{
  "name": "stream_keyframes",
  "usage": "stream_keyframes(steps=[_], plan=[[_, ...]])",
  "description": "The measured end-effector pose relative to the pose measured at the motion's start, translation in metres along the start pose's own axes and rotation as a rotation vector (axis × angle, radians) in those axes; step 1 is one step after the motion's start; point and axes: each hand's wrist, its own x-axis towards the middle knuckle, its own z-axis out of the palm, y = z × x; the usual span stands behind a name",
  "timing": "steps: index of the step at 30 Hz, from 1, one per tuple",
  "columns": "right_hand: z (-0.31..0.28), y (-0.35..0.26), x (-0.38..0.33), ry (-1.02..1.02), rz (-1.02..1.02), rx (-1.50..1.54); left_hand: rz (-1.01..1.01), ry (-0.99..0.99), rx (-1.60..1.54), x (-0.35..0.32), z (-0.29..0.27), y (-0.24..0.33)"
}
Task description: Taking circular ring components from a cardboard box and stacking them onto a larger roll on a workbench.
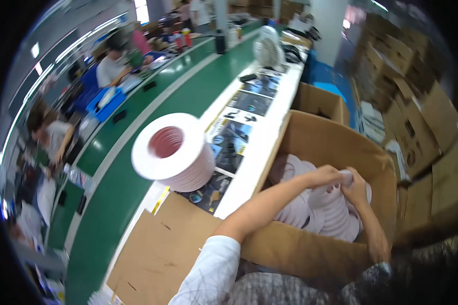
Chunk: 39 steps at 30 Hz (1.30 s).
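A deep cardboard box stands at my right, holding many pale white rings in loose, overlapping stacks. Both my hands reach down into it. My left hand is closed, its fingers curled at the edge of some pale rings. Facing it, my right hand grips the same rings from the other side. How many rings they hold is hidden by the fingers. On the bench to the left stands a tall stack of similar rings, its hollow middle showing pinkish inside.
A brown cardboard sheet lies at the front left. Printed sheets and a white fan line the white bench beside a green conveyor. Across it, people sit working near a blue bin. Cardboard boxes pile up at the right.
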Motion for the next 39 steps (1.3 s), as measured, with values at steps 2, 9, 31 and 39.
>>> stream_keyframes(steps=[2,9,31,39], plan=[[-0.014,-0.02,0.012,-0.015,-0.04,-0.056,0.042,0.012,-0.112,0.006,-0.002,-0.007],[-0.098,-0.071,0.145,-0.044,-0.26,-0.449,-0.011,0.679,-0.053,0.043,-0.054,-0.037],[0.06,-0.488,0.226,-0.991,-0.101,-0.493,0.203,0.426,0.876,0.006,-0.036,-0.044],[0.071,-0.492,0.21,-0.97,-0.11,-0.534,0.249,0.411,0.959,0.025,-0.045,-0.067]])
